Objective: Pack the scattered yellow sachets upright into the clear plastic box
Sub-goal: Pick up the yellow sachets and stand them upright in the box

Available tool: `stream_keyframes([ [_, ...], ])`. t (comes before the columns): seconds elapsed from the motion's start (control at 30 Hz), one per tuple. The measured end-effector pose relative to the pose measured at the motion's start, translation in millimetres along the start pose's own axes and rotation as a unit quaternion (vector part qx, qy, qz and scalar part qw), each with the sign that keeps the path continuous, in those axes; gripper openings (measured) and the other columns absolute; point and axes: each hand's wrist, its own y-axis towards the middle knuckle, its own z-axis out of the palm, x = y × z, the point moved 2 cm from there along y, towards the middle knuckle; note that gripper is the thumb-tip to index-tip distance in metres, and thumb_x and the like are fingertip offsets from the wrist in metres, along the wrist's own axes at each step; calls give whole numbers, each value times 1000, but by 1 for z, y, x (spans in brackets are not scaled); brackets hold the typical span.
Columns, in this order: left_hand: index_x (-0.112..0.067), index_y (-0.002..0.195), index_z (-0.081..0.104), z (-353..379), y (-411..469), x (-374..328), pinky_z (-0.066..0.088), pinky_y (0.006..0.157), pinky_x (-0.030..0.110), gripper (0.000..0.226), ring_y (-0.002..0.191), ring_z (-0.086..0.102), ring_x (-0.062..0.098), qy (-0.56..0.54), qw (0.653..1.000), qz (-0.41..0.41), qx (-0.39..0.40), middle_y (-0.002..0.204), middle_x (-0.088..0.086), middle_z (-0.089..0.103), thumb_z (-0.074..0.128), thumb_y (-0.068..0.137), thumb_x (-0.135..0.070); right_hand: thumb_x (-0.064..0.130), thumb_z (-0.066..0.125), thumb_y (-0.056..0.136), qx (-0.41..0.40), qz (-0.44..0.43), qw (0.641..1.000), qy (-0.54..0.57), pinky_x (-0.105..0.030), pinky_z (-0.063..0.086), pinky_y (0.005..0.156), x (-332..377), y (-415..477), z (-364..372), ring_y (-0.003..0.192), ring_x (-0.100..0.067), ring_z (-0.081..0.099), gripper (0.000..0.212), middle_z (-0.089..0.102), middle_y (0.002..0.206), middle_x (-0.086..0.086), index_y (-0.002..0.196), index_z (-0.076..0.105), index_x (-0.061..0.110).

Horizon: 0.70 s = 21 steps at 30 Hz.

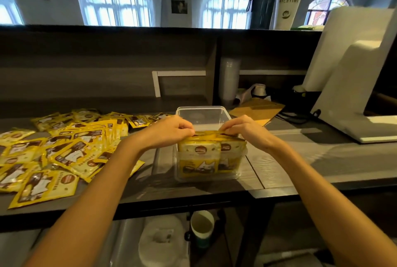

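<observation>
A clear plastic box (202, 114) stands on the dark counter in front of me. Several yellow sachets (211, 155) stand upright in its near end; its far half looks empty. My left hand (171, 131) grips the top edges of these upright sachets from the left. From the right, my right hand (245, 129) pinches the same top edges. Both hands have their fingers curled over the sachet tops. Many loose yellow sachets (62, 150) lie scattered flat on the counter to the left of the box.
A white machine (352, 86) stands at the right on the counter, with brown paper bags (257, 109) and cables behind the box. A dark raised shelf (150, 30) runs along the back. Below the counter edge a paper cup (202, 226) is visible.
</observation>
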Motion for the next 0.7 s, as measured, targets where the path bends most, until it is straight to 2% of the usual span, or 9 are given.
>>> stream_keyframes([
  [0.07, 2, 81, 65, 2, -1, 1, 47, 78, 43, 38, 81, 57, 31, -15, 1000, 6, 3, 85, 20, 62, 42, 96, -24, 15, 42, 91, 12, -8, 999, -29, 3, 40, 60, 4, -2, 1, 74, -1, 54, 33, 60, 88, -2, 96, 69, -3],
  [0.13, -8, 66, 55, 4, -1, 0, 37, 69, 40, 40, 69, 45, 25, -5, 1000, 12, 5, 72, 15, 49, 37, 98, -24, 31, 43, 82, 16, -4, 999, -40, -5, 42, 63, 5, -4, 2, 76, -5, 54, 47, 60, 90, -6, 95, 69, -5],
  [0.2, -15, 63, 49, 5, -1, 0, 35, 71, 40, 43, 67, 41, 19, -6, 1000, 7, 1, 70, 10, 45, 31, 99, -27, 30, 47, 89, 3, 22, 999, -37, -14, 40, 68, 4, -4, 0, 87, -14, 53, 42, 58, 101, -13, 98, 67, -5],
  [0.3, -12, 89, 69, 4, -2, 0, 36, 85, 34, 53, 94, 52, 14, -35, 999, -23, -6, 98, 4, 61, 23, 100, -37, 21, 43, 94, -24, 30, 998, -46, -19, 41, 74, 10, -4, 0, 97, -18, 52, 34, 56, 106, -13, 99, 67, -3],
  [0.37, -12, 109, 67, -1, -1, -2, 32, 89, 27, 53, 109, 48, 10, -31, 998, -35, -32, 120, 2, 60, 22, 100, -38, 19, 40, 96, -35, 10, 998, -53, -24, 46, 82, 18, -3, 1, 98, -18, 56, 35, 63, 104, -13, 94, 69, -1],
  [0.47, -13, 113, 64, -14, -2, -6, 39, 76, 24, 38, 97, 52, 9, -11, 993, -18, -115, 118, 5, 63, 33, 99, -31, 21, 38, 96, -75, -18, 993, -95, -38, 42, 101, 30, 4, 5, 98, -19, 60, 37, 70, 101, -13, 94, 70, 3],
  [0.53, -15, 120, 60, -25, -7, -5, 41, 68, 22, 31, 88, 54, 9, -10, 985, -17, -173, 115, 4, 62, 40, 97, -26, 22, 37, 96, -127, -59, 977, -162, -48, 18, 116, 42, 10, 10, 103, -20, 58, 34, 70, 101, -10, 97, 69, 7],
  [0.6, -16, 124, 56, -36, -15, -2, 42, 67, 22, 31, 93, 52, 10, -2, 975, -28, -221, 120, 4, 60, 42, 97, -24, 20, 38, 95, -175, -97, 960, -198, -45, 2, 117, 59, 15, 21, 111, -19, 55, 32, 69, 109, -6, 106, 67, 13],
  [0.7, -15, 122, 58, -52, -37, 9, 42, 74, 23, 31, 98, 52, 12, 24, 954, -63, -292, 121, 6, 61, 41, 97, -20, 15, 40, 94, -200, -177, 943, -197, -40, 3, 118, 92, 17, 50, 116, -18, 53, 32, 69, 111, -4, 120, 60, 15],
])
